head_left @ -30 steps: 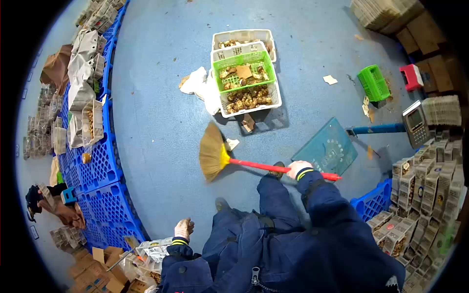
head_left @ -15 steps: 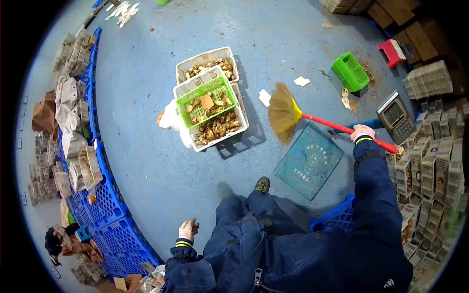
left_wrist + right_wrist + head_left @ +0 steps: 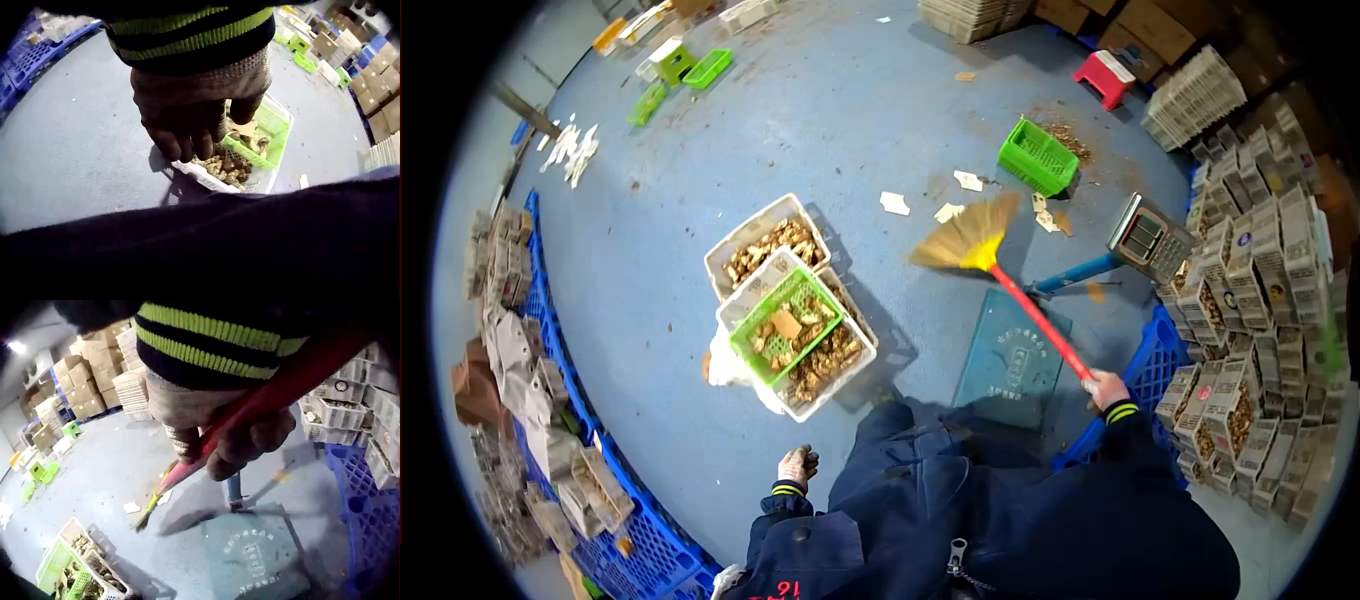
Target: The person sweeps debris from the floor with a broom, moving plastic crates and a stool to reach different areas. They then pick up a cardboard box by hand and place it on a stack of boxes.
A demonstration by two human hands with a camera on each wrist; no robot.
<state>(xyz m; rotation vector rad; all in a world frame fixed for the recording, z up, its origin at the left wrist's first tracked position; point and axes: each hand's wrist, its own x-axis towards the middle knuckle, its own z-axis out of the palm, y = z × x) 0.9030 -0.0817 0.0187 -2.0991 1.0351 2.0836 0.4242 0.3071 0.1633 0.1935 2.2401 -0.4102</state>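
The gloved right hand (image 3: 1107,390) grips the red handle of a broom (image 3: 1040,325) near its end; the yellow-collared bristles (image 3: 968,235) fan out above the blue scale platform (image 3: 1012,360). In the right wrist view the fingers of the right hand (image 3: 219,428) are curled round the red handle (image 3: 234,419). The gloved left hand (image 3: 798,465) hangs loosely curled, holding nothing, below the white crates of mushrooms (image 3: 830,365). In the left wrist view the left hand (image 3: 194,112) hangs with loose fingers, the crate behind it. Paper scraps (image 3: 949,212) lie beside the bristles.
A green basket (image 3: 1038,158) and red stool (image 3: 1105,78) stand at the upper right. The scale's display (image 3: 1145,238) rises by stacked crates (image 3: 1250,300) on the right. Blue pallets (image 3: 650,530) line the left. White scraps (image 3: 575,150) lie at the upper left.
The broom has swung from pointing left to pointing up and left, its bristles now beside the paper scraps. The head view has shifted, bringing more of the far floor into sight. The left hand still hangs.
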